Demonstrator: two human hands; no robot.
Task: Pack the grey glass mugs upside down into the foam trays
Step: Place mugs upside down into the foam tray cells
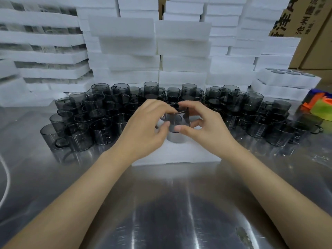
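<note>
A white foam tray (188, 155) lies on the steel table in front of me. Above its middle I hold one grey glass mug (177, 130) with both hands. My left hand (145, 130) grips its left side, fingers curled over the top and thumb against the wall. My right hand (203, 126) pinches its right side the same way. The mug's lower part sits at or in the tray; my hands hide which way up it is. Many more grey mugs (97, 119) stand stacked in a wide row behind the tray.
Tall stacks of white foam trays (183, 49) wall off the back. A foam tray filled with mugs (287, 78) sits at the right, cardboard boxes (309, 33) behind it. Colourful cloth (321, 105) lies at the right edge. The steel table (161, 203) stretches toward me.
</note>
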